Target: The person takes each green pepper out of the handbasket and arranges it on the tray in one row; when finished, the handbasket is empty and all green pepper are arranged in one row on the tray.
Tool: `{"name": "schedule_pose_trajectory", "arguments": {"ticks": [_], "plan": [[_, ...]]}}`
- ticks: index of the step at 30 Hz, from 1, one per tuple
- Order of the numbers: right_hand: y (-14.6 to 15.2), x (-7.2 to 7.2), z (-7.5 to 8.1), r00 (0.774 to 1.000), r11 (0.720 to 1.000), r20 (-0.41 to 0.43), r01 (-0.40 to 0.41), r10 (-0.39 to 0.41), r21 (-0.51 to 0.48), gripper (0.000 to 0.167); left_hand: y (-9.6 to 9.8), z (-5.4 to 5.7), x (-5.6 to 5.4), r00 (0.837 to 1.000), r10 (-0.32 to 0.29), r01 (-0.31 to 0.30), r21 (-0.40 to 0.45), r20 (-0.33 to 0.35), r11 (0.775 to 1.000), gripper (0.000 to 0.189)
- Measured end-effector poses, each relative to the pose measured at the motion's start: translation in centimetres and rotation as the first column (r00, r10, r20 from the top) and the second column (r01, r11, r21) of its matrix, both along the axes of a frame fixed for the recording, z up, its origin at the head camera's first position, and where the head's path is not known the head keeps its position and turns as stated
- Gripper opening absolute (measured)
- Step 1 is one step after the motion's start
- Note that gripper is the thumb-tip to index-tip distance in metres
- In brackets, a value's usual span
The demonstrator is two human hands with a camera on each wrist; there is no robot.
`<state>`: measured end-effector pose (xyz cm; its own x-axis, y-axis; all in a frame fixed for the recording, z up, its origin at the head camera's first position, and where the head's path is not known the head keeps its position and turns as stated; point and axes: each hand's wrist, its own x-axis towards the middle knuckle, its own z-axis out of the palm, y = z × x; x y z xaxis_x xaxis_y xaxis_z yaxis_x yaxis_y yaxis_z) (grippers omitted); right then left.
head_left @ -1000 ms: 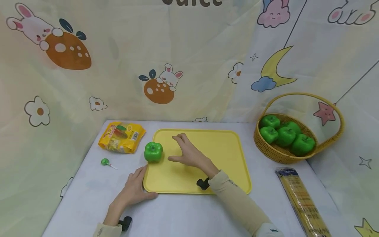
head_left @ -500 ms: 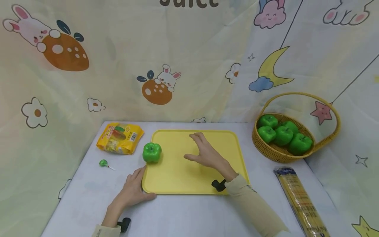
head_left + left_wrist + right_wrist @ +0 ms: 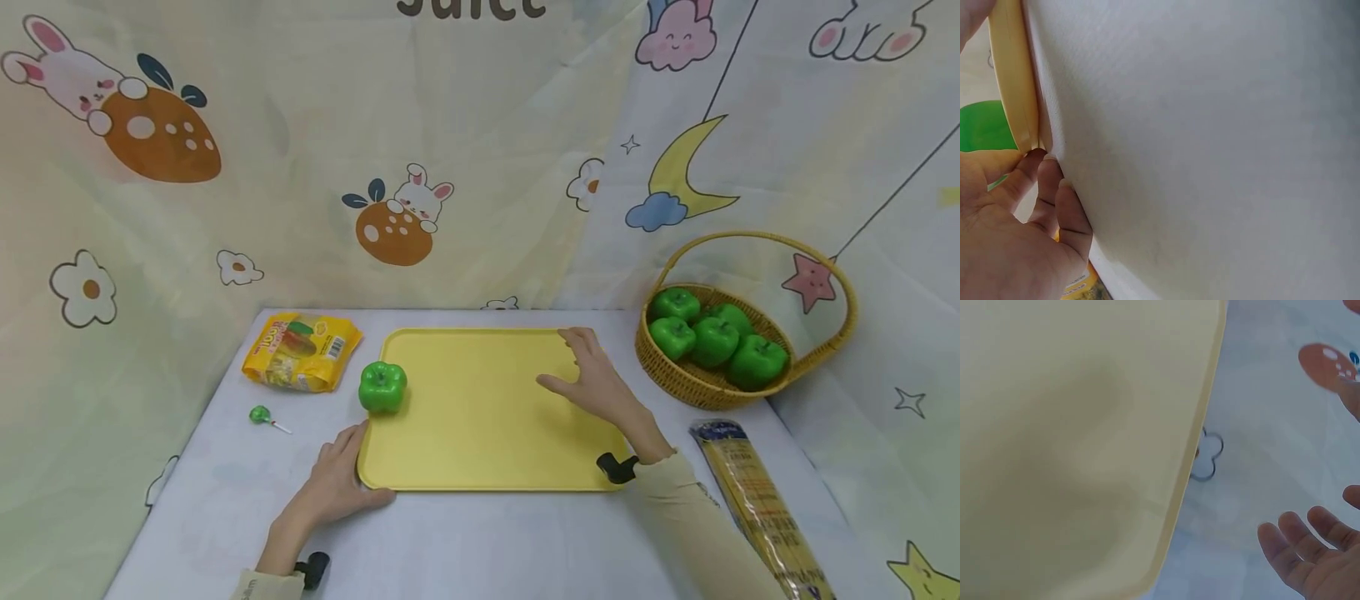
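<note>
My left hand (image 3: 335, 477) rests at the near left corner of a yellow tray (image 3: 480, 467), its thumb along the front edge and its fingers at the left side. In the left wrist view a fingertip touches the tray's rim (image 3: 1013, 75). A green bell pepper (image 3: 382, 387) sits over the tray's left edge, just beyond that hand. My right hand (image 3: 600, 382) hovers above the tray's right side, thumb and fingers spread, holding nothing. The right wrist view shows these spread fingers (image 3: 1300, 553) beyond the tray's edge.
Several green peppers (image 3: 716, 340) lie in a wicker basket (image 3: 678, 385) with a tall handle at the back right. A long pack of dry noodles (image 3: 757, 508) lies in front of it. On the left are a yellow candy bag (image 3: 302, 352) and a green lollipop (image 3: 260, 414).
My right hand has moved rightward across the tray, from near the green pepper to the tray's right side, fingers still spread. My left hand stays at the tray's corner. The view shifts slightly.
</note>
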<state>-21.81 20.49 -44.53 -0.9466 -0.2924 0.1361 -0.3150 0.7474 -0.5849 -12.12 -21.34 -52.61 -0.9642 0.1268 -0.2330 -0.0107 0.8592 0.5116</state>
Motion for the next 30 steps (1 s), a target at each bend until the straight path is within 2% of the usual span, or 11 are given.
{"name": "schedule_pose_trajectory", "arguments": {"ticks": [9,16,24,30], "plan": [[5.5,-0.1,0.2,0.989,0.987,0.014,0.146,-0.147,0.06,0.097,-0.1,0.3,0.0,1.0,0.003,-0.003,0.022,0.015,1.0,0.128],[8.9,-0.2,0.5,0.955,0.949,0.015,0.292,-0.296,0.12,0.103,-0.1,0.2,0.0,0.999,0.017,-0.018,0.029,0.034,0.999,0.129],[12.1,-0.5,-0.1,0.913,0.913,0.044,0.402,-0.405,0.068,0.105,-0.1,0.2,0.0,1.0,0.013,-0.014,0.038,0.023,0.999,0.129],[13.7,-0.5,-0.4,0.898,0.9,0.054,0.435,-0.436,0.036,0.103,0.0,0.2,0.0,1.0,0.006,-0.007,0.027,0.023,1.0,0.13]]}}
